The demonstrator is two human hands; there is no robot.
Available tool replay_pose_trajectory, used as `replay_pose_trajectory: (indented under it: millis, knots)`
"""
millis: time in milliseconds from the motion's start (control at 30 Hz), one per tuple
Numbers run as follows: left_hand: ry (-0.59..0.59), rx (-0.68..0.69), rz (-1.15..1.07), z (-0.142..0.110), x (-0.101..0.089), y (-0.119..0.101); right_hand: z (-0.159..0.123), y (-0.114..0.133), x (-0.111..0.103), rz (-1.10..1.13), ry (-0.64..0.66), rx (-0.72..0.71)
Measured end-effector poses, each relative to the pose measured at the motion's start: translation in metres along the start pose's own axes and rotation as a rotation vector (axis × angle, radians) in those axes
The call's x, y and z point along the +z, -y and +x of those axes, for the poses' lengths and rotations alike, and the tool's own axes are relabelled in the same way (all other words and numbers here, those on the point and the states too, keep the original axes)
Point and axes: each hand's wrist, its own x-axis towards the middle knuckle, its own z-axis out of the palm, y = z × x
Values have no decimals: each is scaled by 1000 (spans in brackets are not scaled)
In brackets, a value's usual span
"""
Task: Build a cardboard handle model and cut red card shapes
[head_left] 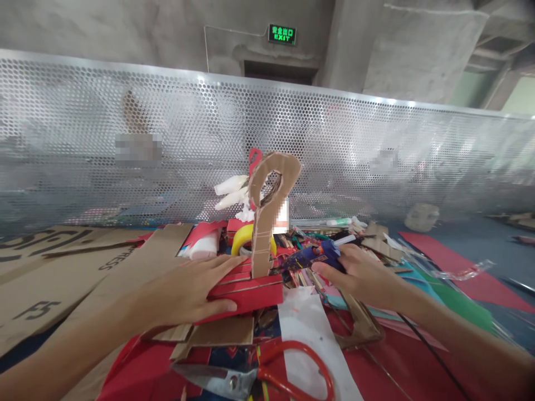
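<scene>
My left hand (200, 287) grips a red cardboard base (251, 298), its fingers over the top and its thumb along the front. Upright on that base stands a brown cardboard piece (263, 239) with a curved, looped top. In my right hand (355, 273) is a blue hot glue gun (313, 255), with a white glue stick (345, 241) poking out of its back. The gun's nozzle points left, close to the foot of the upright piece; whether it touches cannot be seen. Behind the upright sits a roll of yellow tape (241, 238).
Red-handled scissors (259, 376) lie at the front beside a white paper sheet (311, 340). Large brown cardboard sheets (125, 267) cover the left side. Coloured paper (455, 295) is spread on the right. A perforated metal barrier (188, 139) runs along the back.
</scene>
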Motion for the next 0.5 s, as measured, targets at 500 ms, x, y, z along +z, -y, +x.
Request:
replay_pose_trajectory:
  millis: [500]
  knots:
    - [-17, 22, 32, -1, -1, 0, 0, 3, -6, -48, 26, 17]
